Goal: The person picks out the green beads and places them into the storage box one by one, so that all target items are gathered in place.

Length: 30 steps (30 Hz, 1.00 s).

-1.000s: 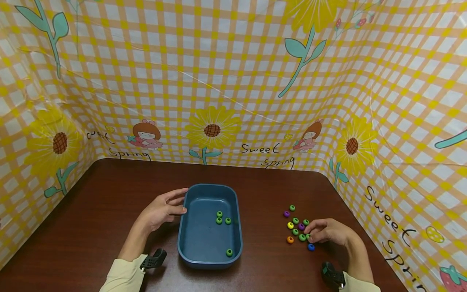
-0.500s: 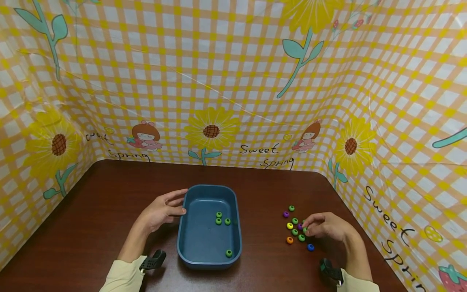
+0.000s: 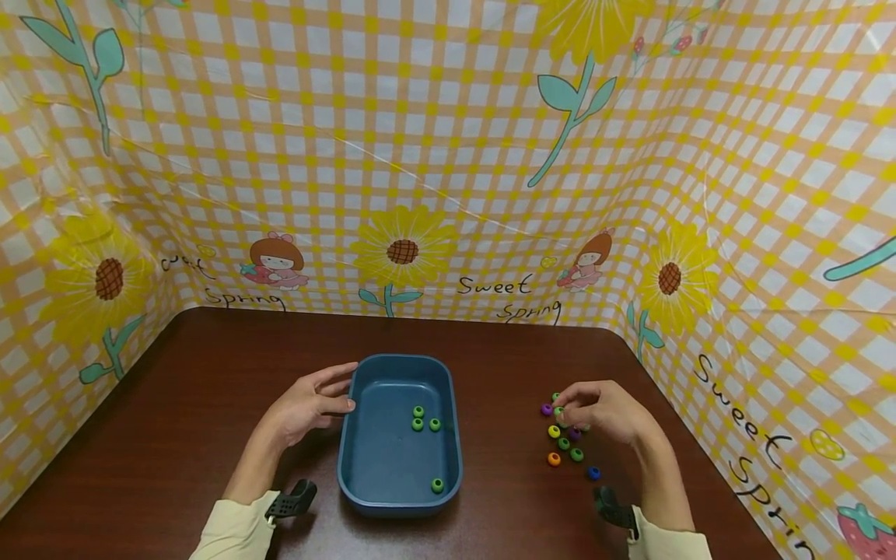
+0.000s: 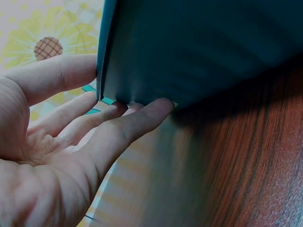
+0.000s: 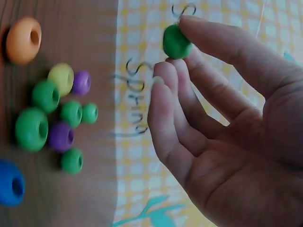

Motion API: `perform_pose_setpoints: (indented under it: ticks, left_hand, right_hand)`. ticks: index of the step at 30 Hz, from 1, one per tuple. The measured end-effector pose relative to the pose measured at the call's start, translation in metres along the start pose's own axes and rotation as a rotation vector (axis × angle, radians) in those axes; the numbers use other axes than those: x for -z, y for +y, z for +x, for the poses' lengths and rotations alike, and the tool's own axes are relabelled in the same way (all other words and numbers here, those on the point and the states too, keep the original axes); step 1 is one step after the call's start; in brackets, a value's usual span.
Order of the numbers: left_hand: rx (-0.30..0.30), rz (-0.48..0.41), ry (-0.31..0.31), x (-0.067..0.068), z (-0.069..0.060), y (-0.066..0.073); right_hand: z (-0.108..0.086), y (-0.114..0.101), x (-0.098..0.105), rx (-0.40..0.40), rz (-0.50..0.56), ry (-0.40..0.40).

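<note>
Right hand (image 3: 605, 412) pinches a green bead (image 5: 177, 41) over the loose beads (image 3: 576, 454); left hand (image 3: 311, 404), fingers extended, touches the blue tray (image 3: 392, 467).
The tray's long axis runs away from the person on the table (image 3: 504, 373); the held bead's hole is out of sight. From the head view the right hand covers some loose beads; the left wrist view hides some fingertips behind the tray. The checked cloth (image 3: 448, 140) reads "Sweet Spring".
</note>
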<state>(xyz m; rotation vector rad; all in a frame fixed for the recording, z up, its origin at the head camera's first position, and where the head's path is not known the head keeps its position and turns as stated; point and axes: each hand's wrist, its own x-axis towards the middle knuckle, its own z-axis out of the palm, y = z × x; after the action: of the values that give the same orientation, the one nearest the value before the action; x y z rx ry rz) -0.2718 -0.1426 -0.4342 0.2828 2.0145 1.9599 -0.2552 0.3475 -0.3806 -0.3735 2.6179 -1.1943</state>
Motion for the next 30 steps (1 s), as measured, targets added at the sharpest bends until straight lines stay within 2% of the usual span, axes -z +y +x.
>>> perform_pose_setpoints:
  ticks: [10, 30]
  left_hand:
    - [-0.008, -0.001, -0.015, -0.001, -0.002, 0.002]
    - [-0.009, -0.016, -0.015, 0.001, 0.000, -0.001]
  right_hand:
    - [0.014, -0.037, -0.028, 0.023, -0.039, 0.089]
    - [0.040, -0.089, -0.087, 0.128, 0.021, 0.086]
